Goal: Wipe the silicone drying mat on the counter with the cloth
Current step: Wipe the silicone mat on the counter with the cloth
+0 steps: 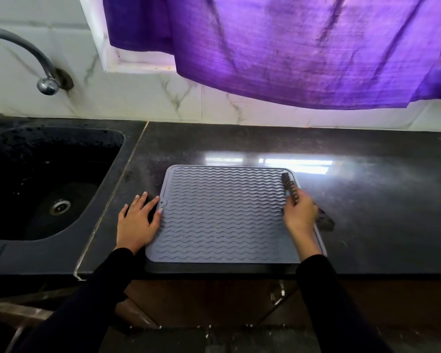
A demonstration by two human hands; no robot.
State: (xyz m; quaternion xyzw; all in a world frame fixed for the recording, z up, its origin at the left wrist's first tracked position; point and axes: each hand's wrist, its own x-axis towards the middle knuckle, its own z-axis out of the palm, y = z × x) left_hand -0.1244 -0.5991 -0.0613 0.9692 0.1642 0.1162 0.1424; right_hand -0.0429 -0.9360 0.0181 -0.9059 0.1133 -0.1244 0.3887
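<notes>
A grey silicone drying mat point(222, 215) with wavy ridges lies flat on the black counter point(367, 174), close to its front edge. My right hand point(301, 215) is over the mat's right edge, shut on a dark ribbed cloth point(289, 186). One end of the cloth sticks out past my fingers over the mat's far right corner, and the other trails onto the counter to the right. My left hand point(138, 220) rests flat on the counter at the mat's left edge, fingers spread, fingertips touching the mat's rim beside its hanging hole.
A black sink point(43, 179) with a metal drain is set into the counter at the left, with a chrome tap point(36, 59) on the tiled wall above it. A purple curtain point(290, 47) hangs over the back of the counter. Cabinet doors stand below the front edge.
</notes>
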